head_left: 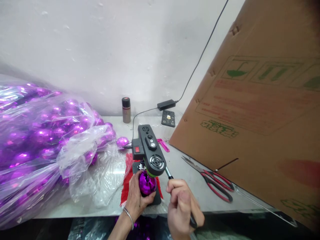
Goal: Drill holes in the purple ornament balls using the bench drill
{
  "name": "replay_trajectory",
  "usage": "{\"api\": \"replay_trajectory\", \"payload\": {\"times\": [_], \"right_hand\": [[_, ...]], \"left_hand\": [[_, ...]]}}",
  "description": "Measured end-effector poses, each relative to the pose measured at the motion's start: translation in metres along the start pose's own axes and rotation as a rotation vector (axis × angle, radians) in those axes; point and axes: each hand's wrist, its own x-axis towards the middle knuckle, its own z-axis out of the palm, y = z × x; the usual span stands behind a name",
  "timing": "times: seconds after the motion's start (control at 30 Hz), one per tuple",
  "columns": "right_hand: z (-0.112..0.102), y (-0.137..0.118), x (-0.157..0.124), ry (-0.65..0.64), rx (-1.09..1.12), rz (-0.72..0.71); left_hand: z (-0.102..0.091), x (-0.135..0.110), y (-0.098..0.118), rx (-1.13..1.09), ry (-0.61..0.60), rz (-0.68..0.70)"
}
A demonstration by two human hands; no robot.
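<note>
My left hand (137, 195) wraps round a shiny purple ball (147, 183), keeping it under the front end of a black machine (152, 145). The machine has round grilles on top and a red switch (137, 149) on its left side. My right hand (183, 206) is closed round the black-ended metal lever (169, 173) that sticks out from the machine's right side. A red cloth (125, 188) lies beneath the machine's base. How the ball's top meets the machine is partly hidden by the machine's head.
A clear bag of purple balls (37, 133) fills the left. One loose purple ball (122, 142) lies by the machine. Behind stand a dark-capped bottle (126, 110), a power adapter (166, 105) and a black card-like object (168, 118). Red-handled scissors (212, 181) lie beside a large cardboard box (260, 100).
</note>
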Motion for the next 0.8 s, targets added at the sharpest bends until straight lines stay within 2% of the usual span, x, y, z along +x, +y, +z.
{"api": "replay_trajectory", "payload": {"times": [0.47, 0.8], "right_hand": [[0.005, 0.001, -0.001, 0.045, 0.026, 0.002], [-0.001, 0.014, -0.016, 0.037, 0.031, 0.056]], "left_hand": [[0.001, 0.001, -0.002, 0.042, 0.0, 0.047], [0.001, 0.003, 0.002, 0.058, 0.0, 0.052]]}}
